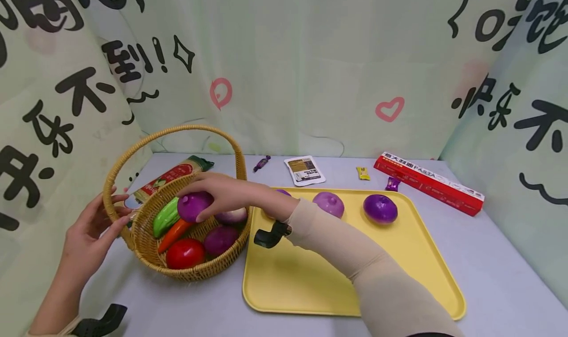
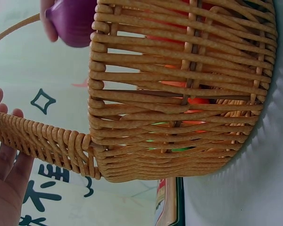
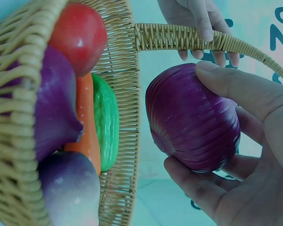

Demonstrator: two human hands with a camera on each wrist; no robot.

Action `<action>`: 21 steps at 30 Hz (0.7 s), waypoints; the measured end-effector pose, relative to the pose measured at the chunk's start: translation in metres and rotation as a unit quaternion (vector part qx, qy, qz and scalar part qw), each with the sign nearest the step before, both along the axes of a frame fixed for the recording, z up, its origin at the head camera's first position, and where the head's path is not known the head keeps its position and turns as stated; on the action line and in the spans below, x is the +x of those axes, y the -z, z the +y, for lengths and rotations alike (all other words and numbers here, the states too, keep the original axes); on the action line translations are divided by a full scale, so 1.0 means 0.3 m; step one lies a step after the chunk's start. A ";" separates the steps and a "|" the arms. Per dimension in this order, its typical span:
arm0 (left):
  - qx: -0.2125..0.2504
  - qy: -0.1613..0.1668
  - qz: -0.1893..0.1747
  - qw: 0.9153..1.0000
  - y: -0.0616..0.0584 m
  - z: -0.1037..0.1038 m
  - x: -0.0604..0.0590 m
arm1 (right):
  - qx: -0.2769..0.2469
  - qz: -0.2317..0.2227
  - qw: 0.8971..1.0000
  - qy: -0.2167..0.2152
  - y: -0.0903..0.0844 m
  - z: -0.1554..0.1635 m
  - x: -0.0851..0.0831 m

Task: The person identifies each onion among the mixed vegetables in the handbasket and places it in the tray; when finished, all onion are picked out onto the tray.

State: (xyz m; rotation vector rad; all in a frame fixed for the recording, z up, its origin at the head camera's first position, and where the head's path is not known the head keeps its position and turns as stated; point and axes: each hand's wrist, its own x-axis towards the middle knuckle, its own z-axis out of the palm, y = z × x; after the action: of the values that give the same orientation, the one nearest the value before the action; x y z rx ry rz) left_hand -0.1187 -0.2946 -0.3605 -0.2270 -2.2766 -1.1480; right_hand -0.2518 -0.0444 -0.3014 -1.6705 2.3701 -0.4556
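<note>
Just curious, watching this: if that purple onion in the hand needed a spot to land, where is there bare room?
The yellow plastic tray is bare along its near half, below the two purple onions at its far edge. Grey table lies free right of it. The woven wicker basket is crowded with vegetables; the right hand grips its purple onion there.

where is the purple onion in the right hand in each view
Head: the onion sits left of centre, over the basket, in the right hand.
Left wrist: its lower part shows at the top edge, above the basket wall.
Right wrist: right of centre, in the fingers' grip.
Shared landmark: the basket handle, which the left hand touches.
</note>
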 end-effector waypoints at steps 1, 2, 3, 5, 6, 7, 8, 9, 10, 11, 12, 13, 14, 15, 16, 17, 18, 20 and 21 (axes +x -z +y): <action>0.000 0.000 -0.001 1.000 0.000 0.000 -0.001 | -0.002 -0.002 1.000 0.001 0.001 0.008 0.003; 0.000 0.000 -0.001 1.000 0.000 -0.001 -0.002 | -0.004 -0.006 1.000 0.003 0.000 0.017 0.006; 0.000 0.001 -0.002 1.000 0.000 -0.001 -0.002 | -0.007 -0.006 1.000 0.003 0.002 0.025 0.009; 0.000 0.001 -0.003 1.000 0.001 -0.001 -0.002 | -0.010 -0.009 1.000 0.006 0.002 0.043 0.016; 0.001 0.001 -0.003 1.000 0.001 -0.002 -0.002 | -0.013 -0.008 1.000 0.006 0.003 0.053 0.019; 0.001 0.001 -0.003 1.000 0.001 -0.002 -0.002 | -0.017 -0.008 1.000 0.007 0.004 0.061 0.021; 0.002 0.001 -0.003 1.000 0.001 -0.002 -0.002 | -0.022 -0.008 1.000 0.007 0.005 0.070 0.023; 0.002 0.001 -0.004 1.000 0.002 -0.002 -0.002 | -0.026 -0.008 1.000 0.006 0.007 0.079 0.024; 0.002 0.000 -0.005 1.000 0.002 -0.003 -0.002 | -0.028 -0.009 1.000 0.006 0.008 0.087 0.027; 0.002 0.000 -0.005 1.000 0.003 -0.003 -0.002 | -0.031 -0.009 0.999 0.007 0.009 0.096 0.029; 0.002 -0.001 -0.006 1.000 0.003 -0.003 -0.003 | -0.034 -0.009 0.999 0.006 0.011 0.105 0.031; 0.002 -0.001 -0.007 1.000 0.003 -0.004 -0.003 | -0.035 -0.010 0.999 0.006 0.012 0.113 0.033; 0.002 -0.002 -0.008 1.000 0.003 -0.004 -0.003 | -0.036 -0.009 0.999 0.006 0.013 0.122 0.036; 0.002 -0.002 -0.009 1.000 0.004 -0.004 -0.003 | -0.038 -0.009 0.999 0.005 0.015 0.131 0.038; 0.002 -0.002 -0.009 1.000 0.003 -0.004 -0.004 | -0.041 -0.011 0.999 0.005 0.015 0.139 0.041; 0.002 -0.002 -0.009 1.000 0.003 -0.004 -0.004 | -0.045 -0.014 0.999 0.005 0.016 0.148 0.044; 0.002 -0.002 -0.008 1.000 0.002 -0.003 -0.004 | -0.049 -0.017 0.999 0.006 0.015 0.157 0.047; 0.001 -0.002 -0.007 1.000 0.001 -0.001 -0.003 | -0.056 -0.024 0.998 0.010 0.015 0.174 0.054; 0.001 -0.001 -0.006 1.000 0.001 0.000 -0.003 | -0.060 -0.030 0.998 0.012 0.013 0.184 0.059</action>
State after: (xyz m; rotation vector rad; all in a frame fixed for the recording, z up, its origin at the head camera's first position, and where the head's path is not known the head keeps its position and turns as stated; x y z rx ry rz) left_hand -0.1197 -0.2947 -0.3606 -0.2171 -2.2846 -1.1534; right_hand -0.2340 0.0107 -0.3054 -1.6544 2.3658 -0.6547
